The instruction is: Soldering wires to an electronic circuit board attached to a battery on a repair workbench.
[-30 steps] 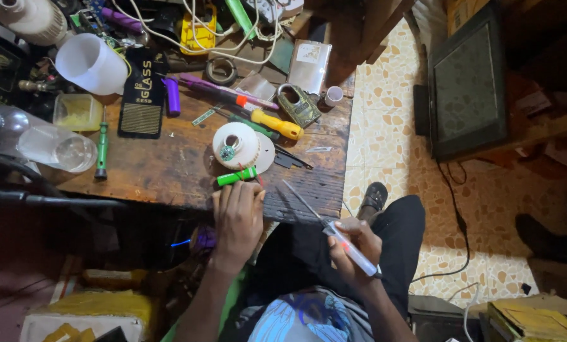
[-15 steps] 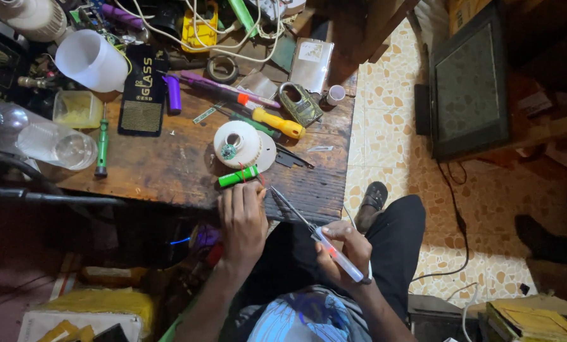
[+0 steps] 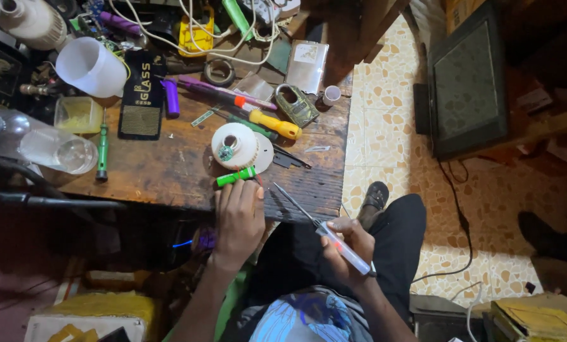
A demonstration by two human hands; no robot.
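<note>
My left hand lies flat on the near edge of the dark wooden table, fingers spread, fingertips just below a small green pen-like tool. My right hand grips a clear-handled screwdriver over my lap, its thin shaft pointing up-left toward the table edge. A white round housing with a small circuit part on it sits just beyond the green tool, on a white disc.
The table holds a yellow-handled screwdriver, a padlock, a white cup, a plastic bottle, a black flat pack, cables and tape. A dark monitor stands on the tiled floor to the right.
My right hand has swung the screwdriver so its tip points up toward the table edge. My left hand has slid slightly further onto the table edge.
</note>
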